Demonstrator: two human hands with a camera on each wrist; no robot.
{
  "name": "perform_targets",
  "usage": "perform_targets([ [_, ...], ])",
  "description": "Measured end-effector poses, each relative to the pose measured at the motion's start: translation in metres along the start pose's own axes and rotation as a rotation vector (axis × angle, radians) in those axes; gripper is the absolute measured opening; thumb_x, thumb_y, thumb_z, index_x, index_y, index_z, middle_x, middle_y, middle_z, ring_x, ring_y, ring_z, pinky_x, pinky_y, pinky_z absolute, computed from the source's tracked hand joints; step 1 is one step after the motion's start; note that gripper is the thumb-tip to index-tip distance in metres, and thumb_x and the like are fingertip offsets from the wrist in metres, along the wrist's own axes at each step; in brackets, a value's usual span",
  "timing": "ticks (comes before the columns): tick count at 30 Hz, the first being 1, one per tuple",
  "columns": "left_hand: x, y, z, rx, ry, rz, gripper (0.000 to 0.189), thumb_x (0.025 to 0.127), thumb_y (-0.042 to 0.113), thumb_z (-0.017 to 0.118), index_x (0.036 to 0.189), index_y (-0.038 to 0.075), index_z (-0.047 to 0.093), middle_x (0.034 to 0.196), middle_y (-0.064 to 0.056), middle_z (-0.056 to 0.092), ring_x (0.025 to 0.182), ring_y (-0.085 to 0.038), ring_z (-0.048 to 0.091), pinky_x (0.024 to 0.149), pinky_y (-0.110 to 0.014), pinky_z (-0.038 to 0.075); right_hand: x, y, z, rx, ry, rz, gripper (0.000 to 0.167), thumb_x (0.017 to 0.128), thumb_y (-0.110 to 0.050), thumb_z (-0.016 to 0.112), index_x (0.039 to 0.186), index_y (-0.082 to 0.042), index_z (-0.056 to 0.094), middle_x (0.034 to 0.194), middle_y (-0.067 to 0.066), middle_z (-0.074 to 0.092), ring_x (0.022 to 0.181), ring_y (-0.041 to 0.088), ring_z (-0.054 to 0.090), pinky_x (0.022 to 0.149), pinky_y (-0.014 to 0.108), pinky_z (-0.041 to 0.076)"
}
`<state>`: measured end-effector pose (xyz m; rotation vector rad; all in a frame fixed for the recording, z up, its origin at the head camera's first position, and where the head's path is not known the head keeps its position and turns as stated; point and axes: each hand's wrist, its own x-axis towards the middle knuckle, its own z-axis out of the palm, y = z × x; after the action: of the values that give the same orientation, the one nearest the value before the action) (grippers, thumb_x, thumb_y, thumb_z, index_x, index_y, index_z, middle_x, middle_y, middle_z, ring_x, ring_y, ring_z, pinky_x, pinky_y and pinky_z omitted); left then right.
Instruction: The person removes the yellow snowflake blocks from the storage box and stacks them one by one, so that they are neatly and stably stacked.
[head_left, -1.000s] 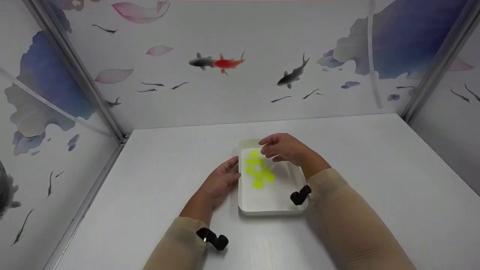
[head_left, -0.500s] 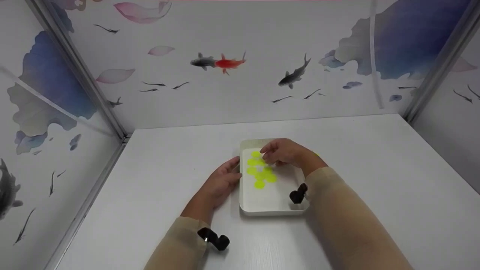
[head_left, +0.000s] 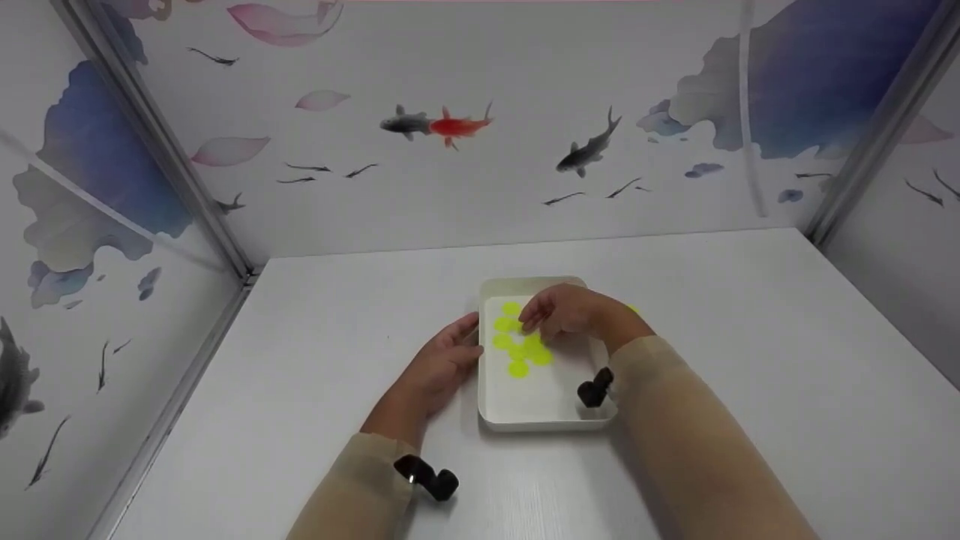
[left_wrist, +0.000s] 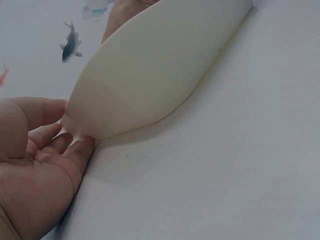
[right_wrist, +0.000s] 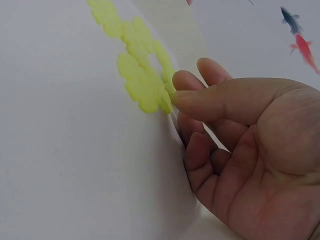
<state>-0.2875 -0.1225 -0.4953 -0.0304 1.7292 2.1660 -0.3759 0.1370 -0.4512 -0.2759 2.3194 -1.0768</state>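
A white rectangular tray (head_left: 551,405) stands on the table, holding several flat, rounded bright-yellow pieces (head_left: 517,368) clustered toward its left side. My right hand (head_left: 574,311) is down inside the tray with curled fingers. In the right wrist view its thumb (right_wrist: 215,106) meets the edge of the nearest yellow piece (right_wrist: 165,101); whether thumb and fingers pinch that piece is unclear. With fairly straight fingers, my left hand (head_left: 442,364) touches the tray's left wall. The left wrist view has its fingertips against the tray's outer side (left_wrist: 140,75).
A little yellow (head_left: 634,308) shows behind the right wrist, beyond the tray's right side. The white table (head_left: 337,337) is bordered by upright panels (head_left: 510,202) printed with fish and petals. Black wrist cameras (head_left: 595,388) sit at both sleeves.
My right hand has come down and slightly toward me, from above the tray's far part to the yellow pieces. The left hand and the tray have stayed in place.
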Motion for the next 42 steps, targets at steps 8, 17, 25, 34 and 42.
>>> perform_targets([
  [8, -0.0022, 0.0010, -0.0002, -0.006, 0.001, 0.007, 0.073, 0.103, 0.000, 0.061, 0.169, 0.015, 0.034, 0.178, 0.000, 0.031, 0.166, -0.021, 0.029, 0.134, -0.042, 0.032, -0.0020, -0.0023, 0.0019, -0.070, -0.030, -0.019, 0.038, 0.089, 0.010, 0.073, 0.113, -0.019, 0.081, 0.117, -0.004, 0.081, 0.101, 0.017, 0.061, 0.087, 0.025, 0.053],
  [17, -0.0029, 0.0015, 0.0004, -0.004, -0.007, 0.006, 0.072, 0.103, 0.001, 0.061, 0.168, 0.016, 0.035, 0.177, 0.000, 0.032, 0.166, -0.021, 0.029, 0.134, -0.042, 0.031, -0.0014, -0.0029, 0.0043, -0.126, -0.013, -0.012, 0.038, 0.089, 0.007, 0.076, 0.110, -0.024, 0.082, 0.114, -0.005, 0.078, 0.102, 0.019, 0.060, 0.090, 0.028, 0.052],
  [25, 0.0007, 0.0012, 0.0008, 0.002, 0.004, -0.003, 0.073, 0.101, -0.001, 0.061, 0.168, 0.017, 0.036, 0.177, 0.002, 0.033, 0.165, -0.019, 0.030, 0.134, -0.041, 0.032, -0.0037, -0.0021, 0.0044, -0.139, 0.035, 0.013, 0.038, 0.089, 0.004, 0.078, 0.111, -0.027, 0.080, 0.117, -0.001, 0.071, 0.108, 0.023, 0.059, 0.093, 0.030, 0.052],
  [34, -0.0005, -0.0001, -0.0013, -0.019, -0.021, 0.003, 0.074, 0.102, -0.001, 0.060, 0.169, 0.017, 0.034, 0.178, 0.002, 0.030, 0.167, -0.020, 0.026, 0.135, -0.041, 0.030, -0.0017, 0.0030, 0.0041, -0.173, 0.073, -0.050, 0.038, 0.090, 0.000, 0.080, 0.119, -0.024, 0.077, 0.118, 0.000, 0.067, 0.111, 0.023, 0.058, 0.101, 0.035, 0.052],
  [42, 0.0000, 0.0008, -0.0012, -0.024, -0.014, -0.001, 0.074, 0.102, -0.001, 0.060, 0.169, 0.017, 0.034, 0.178, 0.003, 0.031, 0.167, -0.018, 0.026, 0.135, -0.040, 0.030, -0.0015, 0.0047, 0.0018, -0.122, 0.099, -0.053, 0.036, 0.093, -0.002, 0.074, 0.122, -0.024, 0.076, 0.120, 0.001, 0.068, 0.109, 0.023, 0.058, 0.095, 0.031, 0.052],
])
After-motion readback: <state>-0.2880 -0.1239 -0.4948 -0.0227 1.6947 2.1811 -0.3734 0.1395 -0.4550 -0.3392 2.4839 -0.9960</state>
